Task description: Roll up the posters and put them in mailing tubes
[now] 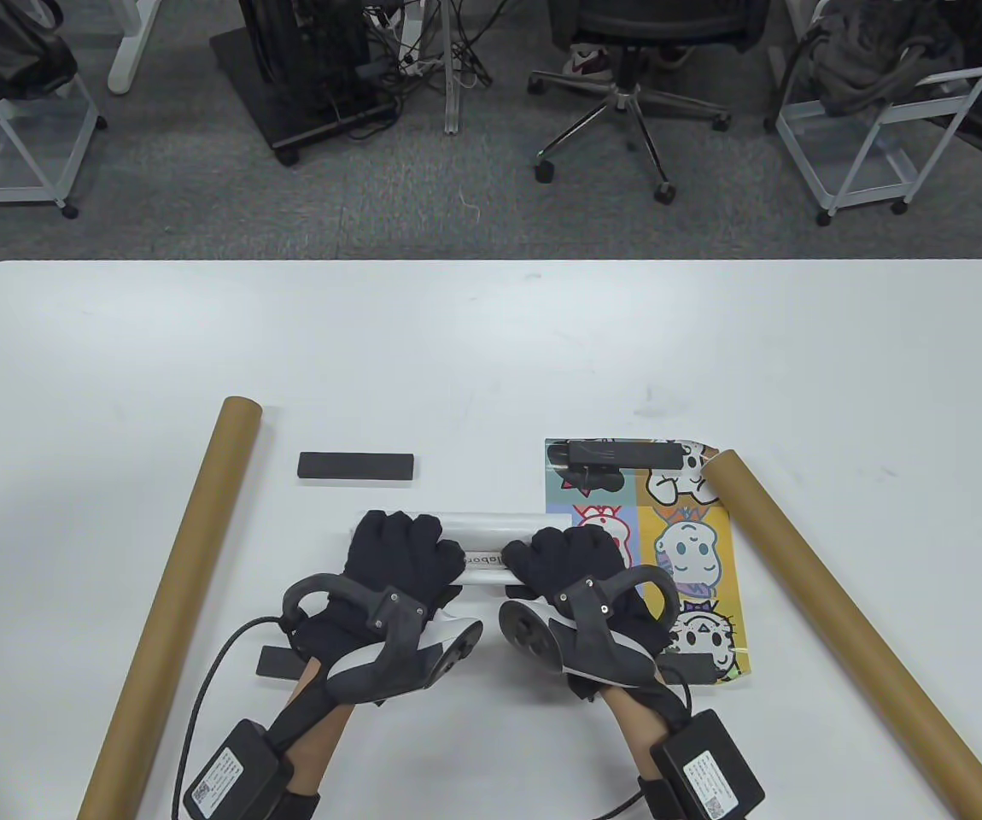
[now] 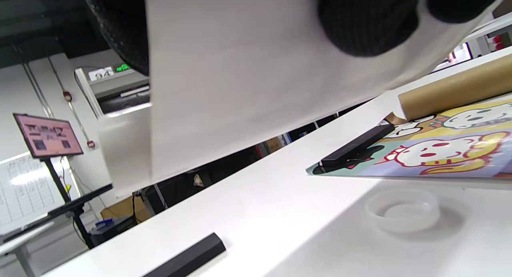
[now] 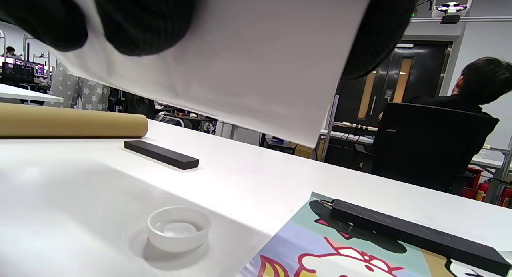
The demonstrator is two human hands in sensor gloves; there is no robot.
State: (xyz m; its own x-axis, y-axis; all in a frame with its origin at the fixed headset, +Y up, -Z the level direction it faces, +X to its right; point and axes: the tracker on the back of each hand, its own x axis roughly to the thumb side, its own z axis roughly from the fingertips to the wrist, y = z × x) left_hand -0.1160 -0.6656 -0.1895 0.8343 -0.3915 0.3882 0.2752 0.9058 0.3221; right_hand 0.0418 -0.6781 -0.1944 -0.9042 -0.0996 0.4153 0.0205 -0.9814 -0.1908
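A rolled white poster (image 1: 484,565) is held across the near middle of the table, lifted a little off it. My left hand (image 1: 397,536) grips its left part and my right hand (image 1: 565,553) grips its right part. In the left wrist view the roll (image 2: 240,89) fills the top, with gloved fingers (image 2: 368,25) curled round it; the right wrist view shows the same roll (image 3: 240,57) and fingers (image 3: 140,17). A brown mailing tube (image 1: 175,598) lies on the left and a second tube (image 1: 850,632) on the right.
A flat cartoon poster (image 1: 692,555) lies right of the hands, held down by a black bar (image 1: 619,453) at its far edge and another (image 1: 696,666) at its near edge. A loose black bar (image 1: 356,466) lies beyond the left hand. A clear plastic cap (image 3: 178,227) sits under the roll.
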